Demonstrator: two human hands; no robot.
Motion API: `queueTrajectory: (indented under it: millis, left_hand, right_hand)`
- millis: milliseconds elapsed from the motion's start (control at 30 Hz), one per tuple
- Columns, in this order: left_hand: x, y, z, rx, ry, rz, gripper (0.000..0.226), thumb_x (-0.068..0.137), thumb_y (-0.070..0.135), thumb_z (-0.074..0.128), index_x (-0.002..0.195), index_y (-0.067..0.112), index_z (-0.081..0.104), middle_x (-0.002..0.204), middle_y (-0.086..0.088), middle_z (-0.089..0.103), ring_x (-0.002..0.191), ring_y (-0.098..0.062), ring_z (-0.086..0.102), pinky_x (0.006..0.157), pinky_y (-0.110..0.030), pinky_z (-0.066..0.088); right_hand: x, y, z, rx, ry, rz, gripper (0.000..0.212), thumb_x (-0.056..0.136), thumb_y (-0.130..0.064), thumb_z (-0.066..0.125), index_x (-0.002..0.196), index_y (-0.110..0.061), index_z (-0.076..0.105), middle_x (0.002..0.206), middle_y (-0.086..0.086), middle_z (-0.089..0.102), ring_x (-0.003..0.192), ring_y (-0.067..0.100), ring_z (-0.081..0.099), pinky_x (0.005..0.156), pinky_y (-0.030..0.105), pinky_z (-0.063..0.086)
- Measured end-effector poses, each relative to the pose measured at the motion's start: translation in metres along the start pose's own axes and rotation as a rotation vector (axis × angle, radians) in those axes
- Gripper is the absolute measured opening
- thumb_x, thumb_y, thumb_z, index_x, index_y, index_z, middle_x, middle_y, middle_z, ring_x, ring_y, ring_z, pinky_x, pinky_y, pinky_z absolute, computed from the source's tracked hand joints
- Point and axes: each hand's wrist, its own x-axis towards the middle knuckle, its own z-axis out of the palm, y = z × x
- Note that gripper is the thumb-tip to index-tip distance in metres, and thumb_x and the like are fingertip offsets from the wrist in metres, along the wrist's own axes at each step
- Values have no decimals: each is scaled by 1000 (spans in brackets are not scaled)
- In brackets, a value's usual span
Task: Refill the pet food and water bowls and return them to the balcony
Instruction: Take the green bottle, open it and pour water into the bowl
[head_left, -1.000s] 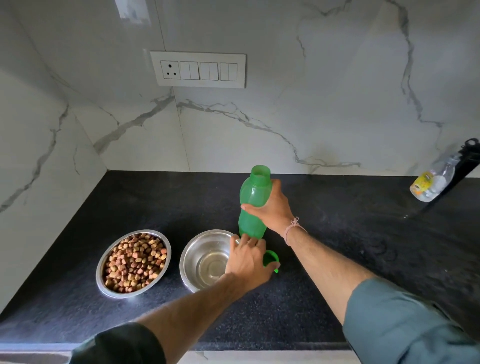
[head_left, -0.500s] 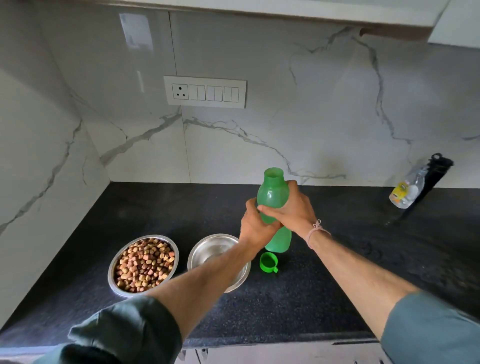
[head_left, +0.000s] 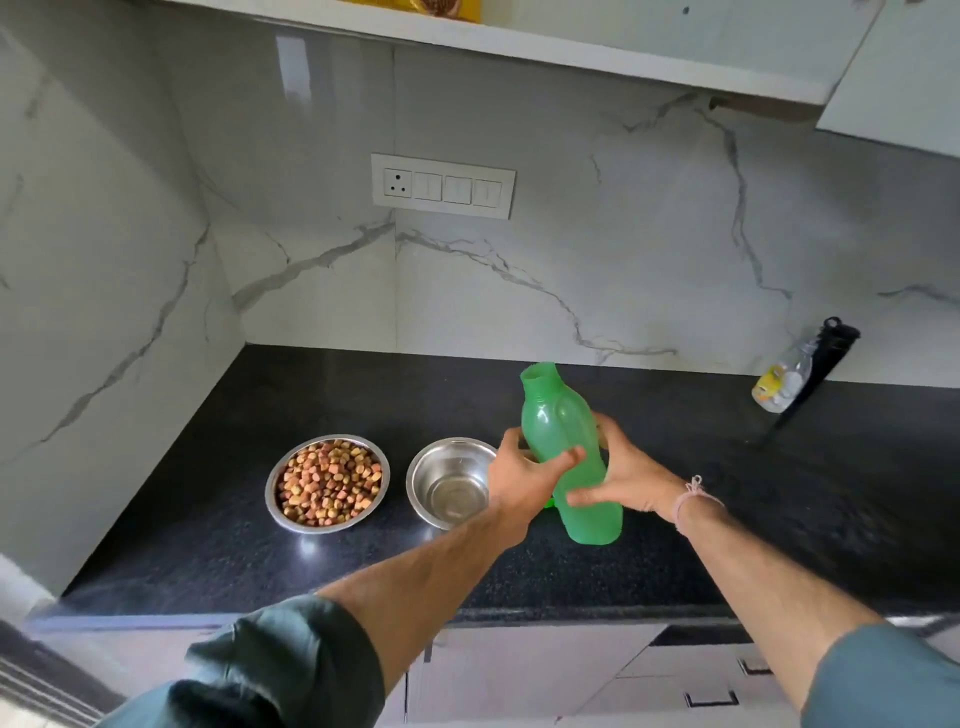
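both hands (head_left: 524, 480) (head_left: 626, 475) gripping open green bottle (head_left: 563, 447), tilted left, steel bowl (head_left: 447, 483) just left of left hand, kibble bowl (head_left: 327, 483) further left, black counter (head_left: 208, 467)

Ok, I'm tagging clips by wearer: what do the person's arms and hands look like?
Bare forearms; dark grey-green sleeves pushed up, left sleeve, right sleeve. A pale pink knotted thread circles the right wrist. No rings or watch show on the left hand or right hand.

Home kitchen. My surface (head_left: 675, 561) is black speckled stone, white marble-look backsplash (head_left: 597, 260) with a socket-and-switch plate (head_left: 443, 185), shelf (head_left: 519, 44) overhead, drawer fronts (head_left: 691, 680) with recessed handles below.
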Motion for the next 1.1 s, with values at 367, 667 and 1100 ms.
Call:
queueTrajectory:
  millis: [367,667,1100]
  left_hand:
    - [-11,-23,0,-391,-98,-155,55,77,34,90,121,16,63,117,-6,75,103,-23,75,83,-37,63]
    - [-10,-24,7,-544,120,-235,55,83,33,85,126,15,56,118,-6,71,104,-21,71,67,-28,61]
    - [-9,-35,20,-606,207,-318,42,88,35,81,119,13,63,111,-7,74,99,-24,73,68,-30,58]
  right_hand:
    - [7,30,33,-281,139,25,95,53,-35,88,132,-34,35,116,-7,59,105,20,63,82,40,58]
    - [14,26,25,-616,69,42,102,59,-36,87,142,-34,27,132,1,53,123,31,51,98,55,45]
    - [17,25,23,-808,27,13,97,66,-34,88,141,-28,28,132,6,51,126,33,46,101,58,40]
